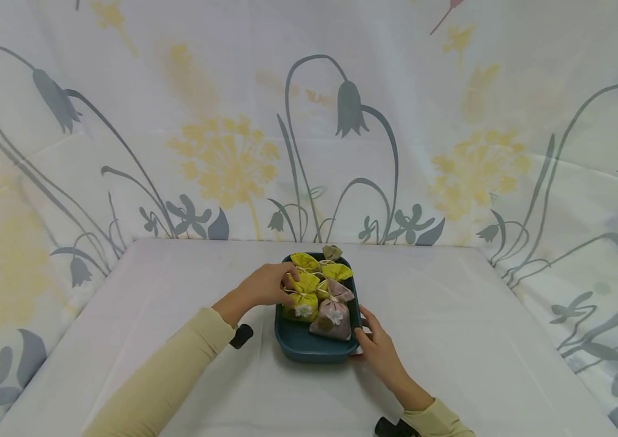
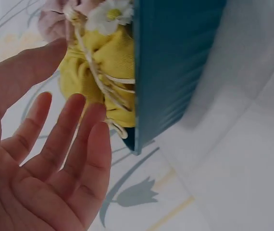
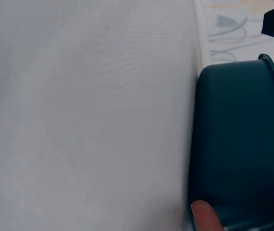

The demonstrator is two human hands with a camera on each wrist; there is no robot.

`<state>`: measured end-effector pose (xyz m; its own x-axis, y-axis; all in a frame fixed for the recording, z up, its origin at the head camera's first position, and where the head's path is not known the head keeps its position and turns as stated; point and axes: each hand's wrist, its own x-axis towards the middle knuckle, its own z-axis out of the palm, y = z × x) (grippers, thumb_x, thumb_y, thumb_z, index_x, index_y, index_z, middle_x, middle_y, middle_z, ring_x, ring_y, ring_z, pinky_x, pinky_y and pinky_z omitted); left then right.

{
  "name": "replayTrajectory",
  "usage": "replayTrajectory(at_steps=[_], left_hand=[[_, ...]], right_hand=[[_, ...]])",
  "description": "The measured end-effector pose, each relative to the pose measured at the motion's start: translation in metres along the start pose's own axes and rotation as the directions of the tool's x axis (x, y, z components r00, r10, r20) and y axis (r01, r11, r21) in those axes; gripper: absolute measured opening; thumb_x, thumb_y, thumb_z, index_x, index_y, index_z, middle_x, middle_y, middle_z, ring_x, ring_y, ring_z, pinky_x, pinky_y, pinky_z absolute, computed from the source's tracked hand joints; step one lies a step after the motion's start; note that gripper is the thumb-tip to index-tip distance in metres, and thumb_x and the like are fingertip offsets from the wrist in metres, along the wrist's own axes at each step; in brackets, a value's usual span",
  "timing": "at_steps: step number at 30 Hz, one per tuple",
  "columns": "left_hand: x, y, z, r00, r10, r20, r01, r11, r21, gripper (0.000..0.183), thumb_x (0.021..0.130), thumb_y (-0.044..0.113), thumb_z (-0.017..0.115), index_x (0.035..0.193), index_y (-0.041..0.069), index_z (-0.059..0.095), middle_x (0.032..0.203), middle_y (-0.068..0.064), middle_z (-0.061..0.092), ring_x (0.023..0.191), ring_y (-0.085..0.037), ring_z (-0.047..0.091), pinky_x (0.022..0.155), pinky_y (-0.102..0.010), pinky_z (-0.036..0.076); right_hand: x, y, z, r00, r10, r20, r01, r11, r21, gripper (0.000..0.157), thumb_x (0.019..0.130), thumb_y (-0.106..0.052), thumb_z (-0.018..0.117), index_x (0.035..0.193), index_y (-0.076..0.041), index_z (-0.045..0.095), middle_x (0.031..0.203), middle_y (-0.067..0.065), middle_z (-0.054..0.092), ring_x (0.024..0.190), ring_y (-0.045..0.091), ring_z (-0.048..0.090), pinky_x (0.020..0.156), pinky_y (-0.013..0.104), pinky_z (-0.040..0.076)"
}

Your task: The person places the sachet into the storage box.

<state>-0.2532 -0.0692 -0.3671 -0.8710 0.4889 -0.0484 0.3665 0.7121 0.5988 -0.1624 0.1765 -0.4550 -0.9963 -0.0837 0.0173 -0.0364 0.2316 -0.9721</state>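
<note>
Left hand (image 1: pixel 265 286) grip open beside yellow pouch (image 1: pixel 302 297), right hand (image 1: pixel 379 349) on teal tray (image 1: pixel 309 349) edge, its grip unclear, fingers hidden.

In the right wrist view only one fingertip of the right hand (image 3: pixel 205 215) shows at the bottom edge; the rest is cut off, so its hold on the dark teal plastic tray (image 3: pixel 242 144) cannot be judged there. The tray's contents are hidden behind its wall. In the left wrist view, beyond the left hand's fingers (image 2: pixel 74 139), the yellow fabric drawstring pouch (image 2: pixel 105 62) is half hidden by the tray wall, and the pink fabric pouch (image 2: pixel 50 24) is blurred and cut off at the top. In the head view, the small olive pouch (image 1: pixel 333 252) beyond the fingers is too small to make out.
</note>
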Motion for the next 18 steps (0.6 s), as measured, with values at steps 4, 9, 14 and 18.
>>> replayTrajectory(at_steps=[4, 9, 14, 18], left_hand=[[-0.015, 0.005, -0.006, 0.997, 0.029, -0.075, -0.034, 0.997, -0.076, 0.033, 0.078, 0.013, 0.076, 0.106, 0.007, 0.058, 0.094, -0.007, 0.062, 0.083, -0.018, 0.060, 0.071, -0.032, 0.051], [-0.031, 0.003, -0.011, 0.973, 0.057, -0.223, -0.092, 0.985, -0.149, 0.027, 0.081, 0.016, 0.074, 0.102, 0.006, 0.060, 0.093, -0.007, 0.063, 0.083, -0.018, 0.061, 0.070, -0.032, 0.051], [-0.044, -0.008, -0.009, 0.932, -0.018, -0.362, -0.058, 0.978, -0.199, 0.020, 0.081, 0.016, 0.073, 0.096, 0.011, 0.061, 0.086, 0.000, 0.062, 0.081, -0.016, 0.060, 0.069, -0.031, 0.050], [-0.051, -0.017, -0.002, 0.913, -0.087, -0.399, -0.010, 0.972, -0.234, 0.017, 0.083, 0.017, 0.071, 0.096, 0.011, 0.061, 0.084, 0.001, 0.061, 0.083, -0.016, 0.060, 0.068, -0.032, 0.050]], right_hand=[[0.000, -0.001, 0.000, 1.000, 0.014, 0.003, -0.014, 1.000, 0.022, 0.051, 0.097, -0.007, 0.043, 0.145, -0.004, 0.025, 0.136, 0.031, 0.034, 0.114, 0.043, 0.047, 0.064, 0.042, 0.055], [0.002, 0.000, -0.001, 1.000, 0.031, 0.005, -0.031, 0.998, 0.059, 0.051, 0.097, -0.008, 0.044, 0.145, -0.005, 0.026, 0.137, 0.030, 0.034, 0.116, 0.044, 0.045, 0.064, 0.044, 0.054], [0.003, 0.000, -0.001, 1.000, 0.028, 0.015, -0.029, 0.997, 0.077, 0.050, 0.097, -0.006, 0.044, 0.144, -0.004, 0.027, 0.136, 0.030, 0.035, 0.116, 0.045, 0.045, 0.065, 0.044, 0.054], [0.003, 0.000, -0.001, 1.000, 0.026, 0.005, -0.026, 0.997, 0.077, 0.050, 0.097, -0.004, 0.044, 0.144, -0.003, 0.028, 0.133, 0.031, 0.037, 0.114, 0.045, 0.046, 0.064, 0.044, 0.054]])
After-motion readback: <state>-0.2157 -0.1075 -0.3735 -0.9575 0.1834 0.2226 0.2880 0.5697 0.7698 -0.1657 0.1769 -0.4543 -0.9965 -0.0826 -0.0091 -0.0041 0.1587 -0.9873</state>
